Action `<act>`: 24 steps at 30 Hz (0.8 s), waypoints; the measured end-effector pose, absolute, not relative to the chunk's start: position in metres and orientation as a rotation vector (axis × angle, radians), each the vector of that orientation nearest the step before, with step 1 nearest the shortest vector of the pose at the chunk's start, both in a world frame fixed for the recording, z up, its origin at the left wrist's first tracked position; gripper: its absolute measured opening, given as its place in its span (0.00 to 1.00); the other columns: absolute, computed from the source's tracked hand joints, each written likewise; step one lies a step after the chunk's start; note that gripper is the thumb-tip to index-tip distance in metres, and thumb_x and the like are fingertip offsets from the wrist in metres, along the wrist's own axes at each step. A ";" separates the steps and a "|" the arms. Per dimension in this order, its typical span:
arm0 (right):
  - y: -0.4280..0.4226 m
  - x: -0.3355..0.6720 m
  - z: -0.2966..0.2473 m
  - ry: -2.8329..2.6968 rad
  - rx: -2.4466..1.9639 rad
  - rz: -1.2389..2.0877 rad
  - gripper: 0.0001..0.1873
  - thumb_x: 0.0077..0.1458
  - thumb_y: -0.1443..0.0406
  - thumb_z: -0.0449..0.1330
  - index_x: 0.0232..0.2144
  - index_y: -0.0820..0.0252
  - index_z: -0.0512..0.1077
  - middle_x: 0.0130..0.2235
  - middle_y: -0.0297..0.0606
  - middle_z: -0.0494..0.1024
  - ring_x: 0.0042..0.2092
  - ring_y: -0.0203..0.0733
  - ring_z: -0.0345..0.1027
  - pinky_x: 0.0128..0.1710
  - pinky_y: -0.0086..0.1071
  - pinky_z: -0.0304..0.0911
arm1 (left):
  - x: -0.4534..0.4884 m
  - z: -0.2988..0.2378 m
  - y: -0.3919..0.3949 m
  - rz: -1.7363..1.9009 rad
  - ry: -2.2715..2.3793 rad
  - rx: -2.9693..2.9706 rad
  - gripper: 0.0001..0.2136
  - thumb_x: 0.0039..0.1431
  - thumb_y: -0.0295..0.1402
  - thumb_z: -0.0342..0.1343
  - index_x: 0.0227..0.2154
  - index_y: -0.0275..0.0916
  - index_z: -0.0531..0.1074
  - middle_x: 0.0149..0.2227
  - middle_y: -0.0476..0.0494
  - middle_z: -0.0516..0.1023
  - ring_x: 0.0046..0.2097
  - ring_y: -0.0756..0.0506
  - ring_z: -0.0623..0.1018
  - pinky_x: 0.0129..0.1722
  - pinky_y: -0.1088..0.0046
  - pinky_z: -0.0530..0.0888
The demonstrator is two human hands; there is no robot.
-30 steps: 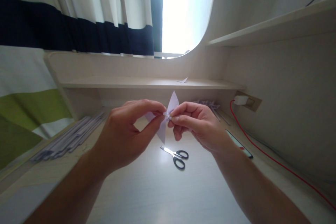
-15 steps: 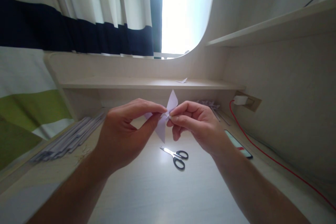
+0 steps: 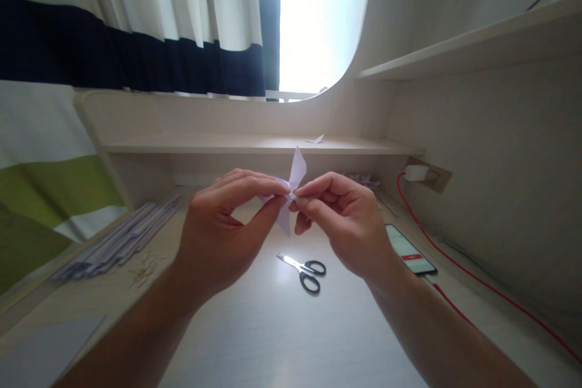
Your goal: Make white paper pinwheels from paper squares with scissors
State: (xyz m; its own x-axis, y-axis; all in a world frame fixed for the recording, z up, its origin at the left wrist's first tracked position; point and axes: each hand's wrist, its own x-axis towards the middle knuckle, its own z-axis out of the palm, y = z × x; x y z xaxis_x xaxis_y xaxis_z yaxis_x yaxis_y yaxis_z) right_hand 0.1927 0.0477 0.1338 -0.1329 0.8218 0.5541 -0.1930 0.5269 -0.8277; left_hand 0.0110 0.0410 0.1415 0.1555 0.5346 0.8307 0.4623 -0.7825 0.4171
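Open room is found on the desk between the forearms, where a hand could be passed in low from the front. Farther in, that lane is partly blocked by the scissors, lying flat. Higher up, the middle is closed off by the left hand and right hand, meeting at the paper. The left side is crowded by paper tubes and small bits, the right by a phone and red cable. Behind, the way is crossed by the shelf.

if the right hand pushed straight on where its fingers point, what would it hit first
The right hand would likely first press into the pale paper it pinches, then meet the left hand; exact depth is unclear.
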 end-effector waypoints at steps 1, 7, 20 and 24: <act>0.047 0.192 0.134 -1.454 -0.583 0.937 0.02 0.56 0.71 0.68 0.32 0.61 0.78 0.30 0.36 0.84 0.27 0.35 0.77 0.28 0.30 0.76 | 0.011 0.141 0.041 1.728 1.005 2.339 0.08 0.61 0.27 0.65 0.40 0.48 0.82 0.42 0.50 0.86 0.44 0.44 0.84 0.46 0.61 0.81; 0.050 0.195 0.133 -1.455 -0.534 1.024 0.02 0.56 0.70 0.68 0.32 0.61 0.78 0.30 0.36 0.84 0.26 0.35 0.78 0.28 0.29 0.76 | 0.010 0.141 0.041 1.710 0.953 2.346 0.10 0.62 0.24 0.63 0.41 0.46 0.82 0.42 0.50 0.85 0.44 0.46 0.83 0.44 0.64 0.80; 0.060 0.202 0.131 -1.491 -0.519 1.205 0.05 0.55 0.67 0.71 0.33 0.63 0.80 0.30 0.37 0.85 0.25 0.36 0.78 0.27 0.28 0.77 | 0.006 0.150 0.037 1.744 1.134 2.639 0.03 0.59 0.29 0.65 0.35 0.44 0.80 0.35 0.46 0.80 0.39 0.41 0.75 0.38 0.59 0.71; 0.059 0.203 0.131 -1.506 -0.513 1.209 0.04 0.56 0.67 0.71 0.33 0.64 0.80 0.30 0.38 0.85 0.25 0.36 0.79 0.27 0.27 0.77 | 0.002 0.152 0.038 1.714 1.150 2.658 0.04 0.59 0.30 0.65 0.36 0.45 0.80 0.35 0.45 0.78 0.40 0.41 0.74 0.38 0.59 0.70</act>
